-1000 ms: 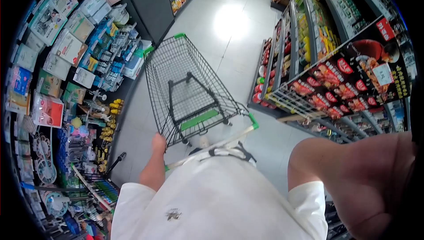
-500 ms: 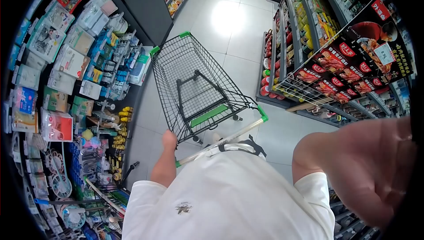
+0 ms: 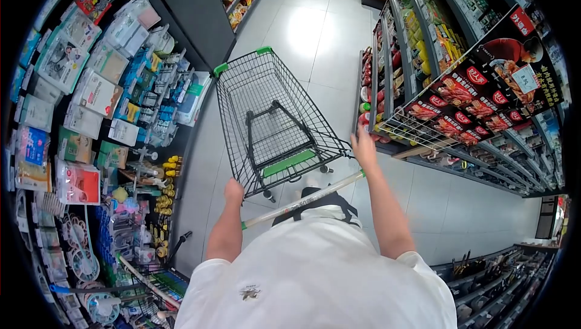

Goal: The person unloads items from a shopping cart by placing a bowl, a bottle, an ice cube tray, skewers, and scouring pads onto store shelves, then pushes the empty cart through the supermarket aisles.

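Observation:
A wire shopping cart (image 3: 278, 111) with green corners and a green panel stands in front of me, and its basket holds nothing. My left hand (image 3: 233, 190) is closed on the cart's near left edge. My right hand (image 3: 363, 146) is beside the near right corner of the cart, its fingers apart and nothing in them. The cart's handle bar (image 3: 302, 199) runs across just in front of my white shirt (image 3: 321, 268).
Hanging packaged goods (image 3: 100, 93) line a rack at the left. A red and black food display (image 3: 484, 96) and stocked shelves (image 3: 417, 38) stand at the right. Another cart's handle (image 3: 147, 280) is at the lower left. A dark pillar (image 3: 187, 8) rises beyond the rack.
My right arm, earlier raised close to the camera at the right, has come down and forward beside the cart. The cart sits slightly farther right in view. My left hand keeps its hold.

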### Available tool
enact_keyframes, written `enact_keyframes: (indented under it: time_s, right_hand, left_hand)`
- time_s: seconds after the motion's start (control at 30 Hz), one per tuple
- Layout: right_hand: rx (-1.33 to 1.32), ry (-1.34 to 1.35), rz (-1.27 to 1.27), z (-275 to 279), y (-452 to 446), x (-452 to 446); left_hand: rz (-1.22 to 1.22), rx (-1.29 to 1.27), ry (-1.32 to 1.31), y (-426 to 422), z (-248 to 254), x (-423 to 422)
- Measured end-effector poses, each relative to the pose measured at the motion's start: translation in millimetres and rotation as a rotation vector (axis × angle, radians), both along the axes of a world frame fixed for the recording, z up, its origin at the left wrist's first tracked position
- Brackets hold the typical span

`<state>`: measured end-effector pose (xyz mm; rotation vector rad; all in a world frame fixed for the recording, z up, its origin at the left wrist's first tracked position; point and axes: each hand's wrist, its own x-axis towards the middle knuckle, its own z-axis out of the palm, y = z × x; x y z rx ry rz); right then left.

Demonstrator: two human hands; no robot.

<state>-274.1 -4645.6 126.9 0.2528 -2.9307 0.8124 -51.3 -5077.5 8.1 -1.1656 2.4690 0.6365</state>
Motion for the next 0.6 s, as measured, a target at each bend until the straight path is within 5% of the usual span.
enact_keyframes:
  time_s: [0.1, 0.17, 0.27, 0.6]
  right_hand:
    - [0.252, -0.407, -0.068, -53.8, 24.6, 34.8]
    - [0.205, -0.433, -0.11, -50.0, 20.7, 35.3]
    - [0.219, -0.469, -0.124, -44.9, 16.0, 29.6]
    - [0.211, -0.508, -0.147, -52.4, -0.8, -23.3]
  left_hand:
    - [-0.019, -0.022, 0.072, -9.0, -7.8, -7.1]
    - [-0.032, 0.0, 0.115, -21.2, -34.3, -13.2]
    - [-0.034, 0.019, 0.035, -16.6, 5.1, -32.9]
    - [-0.164, 0.041, -0.041, -49.1, -0.6, -104.7]
